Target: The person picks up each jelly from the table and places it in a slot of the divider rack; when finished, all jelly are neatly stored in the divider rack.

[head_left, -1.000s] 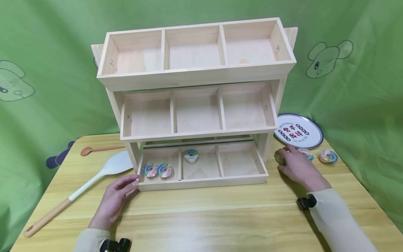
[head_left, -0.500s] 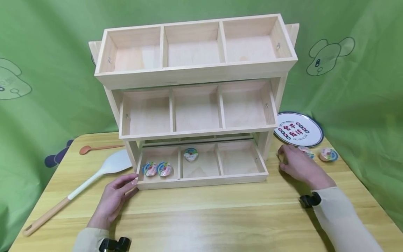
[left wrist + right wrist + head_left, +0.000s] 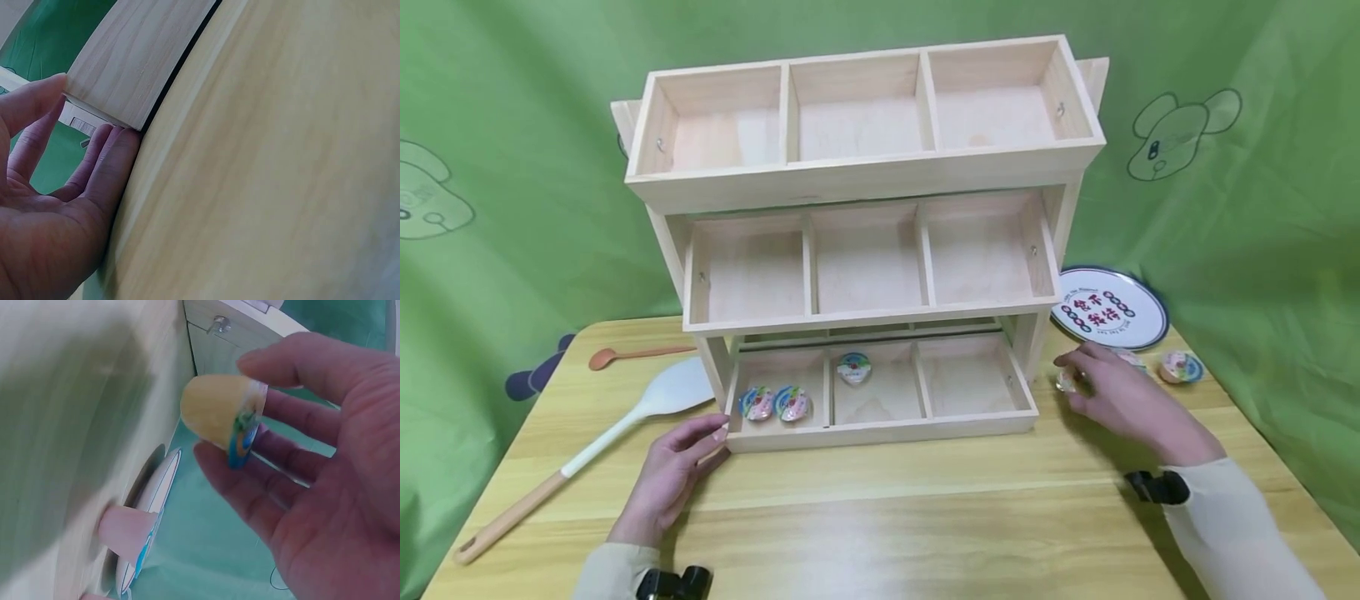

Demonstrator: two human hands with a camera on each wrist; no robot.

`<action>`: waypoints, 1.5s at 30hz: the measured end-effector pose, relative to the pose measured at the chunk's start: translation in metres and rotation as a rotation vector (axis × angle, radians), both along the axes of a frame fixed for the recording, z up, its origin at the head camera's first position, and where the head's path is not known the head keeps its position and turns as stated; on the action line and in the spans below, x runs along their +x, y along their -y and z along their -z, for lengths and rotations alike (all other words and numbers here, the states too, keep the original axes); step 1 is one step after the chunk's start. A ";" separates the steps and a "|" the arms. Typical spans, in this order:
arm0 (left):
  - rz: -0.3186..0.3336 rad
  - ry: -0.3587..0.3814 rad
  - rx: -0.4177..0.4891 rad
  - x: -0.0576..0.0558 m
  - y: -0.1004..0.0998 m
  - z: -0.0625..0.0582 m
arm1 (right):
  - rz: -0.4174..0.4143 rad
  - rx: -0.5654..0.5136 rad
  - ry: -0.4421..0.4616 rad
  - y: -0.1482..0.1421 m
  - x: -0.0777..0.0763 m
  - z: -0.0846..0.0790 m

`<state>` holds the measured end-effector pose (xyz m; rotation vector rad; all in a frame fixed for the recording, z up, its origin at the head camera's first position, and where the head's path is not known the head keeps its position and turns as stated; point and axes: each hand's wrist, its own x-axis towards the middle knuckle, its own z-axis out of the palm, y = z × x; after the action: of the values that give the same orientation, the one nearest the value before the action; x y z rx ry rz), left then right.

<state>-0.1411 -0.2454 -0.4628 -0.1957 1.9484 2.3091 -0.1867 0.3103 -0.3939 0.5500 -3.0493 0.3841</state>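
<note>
My right hand (image 3: 1108, 392) pinches a jelly cup (image 3: 215, 409) with a yellow body and a blue-edged lid, at the right of the wooden drawer rack. In the right wrist view the cup lies sideways between the thumb and fingers, and a pink jelly cup (image 3: 128, 531) stands behind it. My left hand (image 3: 673, 471) rests its fingertips on the left front corner of the bottom tray (image 3: 880, 433). Two pink jelly cups (image 3: 756, 404) lie in that tray's left compartment. A pale jelly cup (image 3: 853, 368) sits in its middle compartment.
Above are the middle tray (image 3: 872, 317) and top tray (image 3: 865, 187), each split into three compartments. A round plate (image 3: 1131, 333) and another pink jelly cup (image 3: 1180, 367) are at right. A white spatula (image 3: 602, 450) and small orange spoon (image 3: 625, 356) lie left.
The right wrist has swung rightward while the fingers stay near the same spot. The cup in them has turned and looks paler. My left hand keeps its place on the tray corner.
</note>
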 end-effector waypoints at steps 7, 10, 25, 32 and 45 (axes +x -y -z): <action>0.000 0.002 0.001 0.000 -0.001 0.001 | -0.020 -0.077 -0.019 0.000 0.010 -0.005; -0.001 0.004 0.005 0.000 -0.001 0.000 | -0.036 -0.086 -0.048 0.000 0.014 -0.008; 0.000 0.003 0.007 0.000 0.000 0.001 | -0.077 -0.069 -0.074 0.008 0.030 -0.025; 0.002 0.005 0.012 0.000 0.000 0.000 | -0.128 -0.068 -0.109 0.013 0.033 -0.029; 0.000 0.008 0.011 0.000 0.000 -0.001 | -0.202 -0.086 -0.196 0.024 0.039 -0.037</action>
<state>-0.1414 -0.2455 -0.4619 -0.2037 1.9314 2.3147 -0.1478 0.2858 -0.3571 0.8396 -2.7846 0.4360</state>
